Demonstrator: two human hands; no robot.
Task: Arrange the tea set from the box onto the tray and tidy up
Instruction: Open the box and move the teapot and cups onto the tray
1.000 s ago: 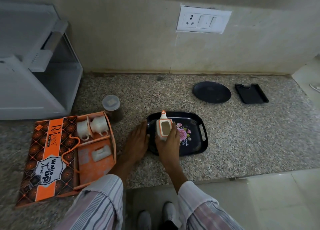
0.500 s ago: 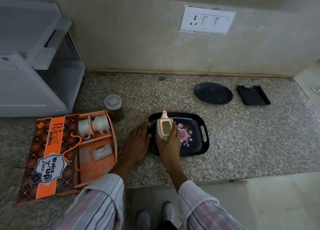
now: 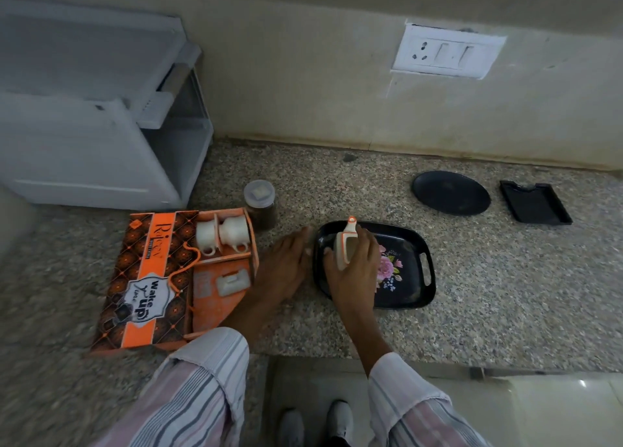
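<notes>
A black tray (image 3: 413,271) with a pink flower print lies on the granite counter. My right hand (image 3: 354,271) grips a white and orange teapot (image 3: 345,244) over the tray's left part. Flat on the counter, my left hand (image 3: 285,268) touches the tray's left rim with fingers spread. To the left an orange tea set box (image 3: 151,278) lies open. Two white cups (image 3: 224,236) sit in its top compartment, and a white lid-like piece (image 3: 232,283) lies below them.
A brown jar (image 3: 260,204) with a clear lid stands behind the box. A round black plate (image 3: 450,192) and a small black rectangular tray (image 3: 534,205) lie at the back right. A white rack (image 3: 101,116) fills the back left. The counter edge runs just in front of me.
The teapot has turned in my right hand, its side now facing left. My left hand stays against the tray rim. The camera has shifted a little.
</notes>
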